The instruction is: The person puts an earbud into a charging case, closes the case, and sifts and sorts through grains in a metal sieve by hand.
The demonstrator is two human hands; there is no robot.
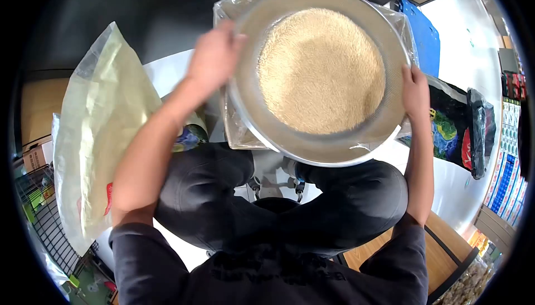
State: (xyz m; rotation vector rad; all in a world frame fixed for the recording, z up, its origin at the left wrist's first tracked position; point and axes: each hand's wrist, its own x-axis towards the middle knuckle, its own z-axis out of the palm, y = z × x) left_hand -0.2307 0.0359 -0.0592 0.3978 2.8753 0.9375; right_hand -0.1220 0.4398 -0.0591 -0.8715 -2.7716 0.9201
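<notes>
A wide round sieve (248, 96) with a metal rim is held out over my knees. In its middle lies a heap of small pale-golden grains (320, 71), too fine for me to name. My left hand (217, 54) is closed on the sieve's left rim and slightly blurred. On the opposite side, my right hand (416, 93) grips the rim with its fingers wrapped round it. Beneath the sieve is a box lined with clear plastic (237, 129), mostly hidden; its edges show at the corners.
A large pale-yellow sack (100, 132) stands by my left arm. To the right are a dark printed bag (448, 121) and a blue panel (421, 35). A wire basket (47, 210) is at far left. Shelves with packaged goods (507, 177) line the right side.
</notes>
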